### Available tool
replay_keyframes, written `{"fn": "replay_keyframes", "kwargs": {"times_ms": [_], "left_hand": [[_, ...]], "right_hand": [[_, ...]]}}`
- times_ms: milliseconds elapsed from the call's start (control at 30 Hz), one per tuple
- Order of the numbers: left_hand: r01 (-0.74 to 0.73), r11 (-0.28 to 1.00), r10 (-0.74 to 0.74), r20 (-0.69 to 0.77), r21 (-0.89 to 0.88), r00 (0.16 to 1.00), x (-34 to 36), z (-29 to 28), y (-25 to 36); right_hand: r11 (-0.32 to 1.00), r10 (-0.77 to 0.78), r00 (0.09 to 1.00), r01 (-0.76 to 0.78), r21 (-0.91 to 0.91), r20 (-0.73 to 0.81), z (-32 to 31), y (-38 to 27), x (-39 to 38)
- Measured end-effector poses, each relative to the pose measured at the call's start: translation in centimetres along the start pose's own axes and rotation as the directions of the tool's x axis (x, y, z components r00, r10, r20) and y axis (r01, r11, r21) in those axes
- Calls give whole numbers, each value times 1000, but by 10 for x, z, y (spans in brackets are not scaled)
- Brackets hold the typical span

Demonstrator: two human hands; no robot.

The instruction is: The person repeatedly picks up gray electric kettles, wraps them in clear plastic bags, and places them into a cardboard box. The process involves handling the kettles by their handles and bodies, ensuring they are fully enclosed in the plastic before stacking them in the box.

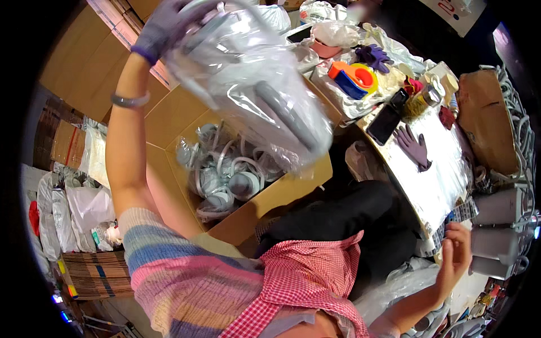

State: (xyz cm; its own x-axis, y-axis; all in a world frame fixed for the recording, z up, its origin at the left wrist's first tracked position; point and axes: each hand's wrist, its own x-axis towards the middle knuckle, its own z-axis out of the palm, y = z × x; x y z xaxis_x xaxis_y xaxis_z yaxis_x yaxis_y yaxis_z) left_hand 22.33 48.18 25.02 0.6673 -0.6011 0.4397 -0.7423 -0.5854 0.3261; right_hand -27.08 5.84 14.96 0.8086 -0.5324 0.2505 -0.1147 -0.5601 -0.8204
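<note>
My left hand (169,28), in a grey-purple glove, is raised at the upper left. Its fingers are closed on the top of a large clear plastic bag (253,73); motion blurs both. Inside the bag is a grey plastic piece with a long curved bar (287,115); its full shape is unclear. The bag hangs over an open cardboard box (248,217), which holds several grey, clear-wrapped pieces with looped handles (225,174). My bare right hand (455,253) is at the table's near right edge, fingers loosely bent and apart, next to a strip of printed labels (463,212).
On the white table (431,163) lie a purple glove (414,147), a black phone (384,124) and a jar (420,102). An orange-and-blue tape dispenser (352,79) sits farther back. Grey buckets (496,228) stand at right. Flattened cardboard (98,274) is stacked at left.
</note>
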Motion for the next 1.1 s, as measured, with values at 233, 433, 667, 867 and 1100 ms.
{"fn": "replay_keyframes", "kwargs": {"times_ms": [233, 433, 667, 867, 1100], "left_hand": [[645, 760, -626, -171, 80, 760, -58, 151, -278], [488, 833, -503, -9, 260, 864, -122, 364, -315], [699, 494, -759, -135, 516, 636, -181, 483, -357], [694, 657, -739, 67, 293, 671, -171, 559, -332], [423, 755, -613, 313, 500, 725, -140, 527, -284]], "right_hand": [[956, 290, 916, -292, -33, 278, 51, 63, 25], [921, 339, 926, -290, -261, 165, 71, 143, 92], [761, -186, 982, 156, -630, 19, 116, 216, 186], [966, 130, 991, -122, -230, 20, 119, 202, 237], [902, -399, 880, 326, -284, -257, 208, 142, 355]]}}
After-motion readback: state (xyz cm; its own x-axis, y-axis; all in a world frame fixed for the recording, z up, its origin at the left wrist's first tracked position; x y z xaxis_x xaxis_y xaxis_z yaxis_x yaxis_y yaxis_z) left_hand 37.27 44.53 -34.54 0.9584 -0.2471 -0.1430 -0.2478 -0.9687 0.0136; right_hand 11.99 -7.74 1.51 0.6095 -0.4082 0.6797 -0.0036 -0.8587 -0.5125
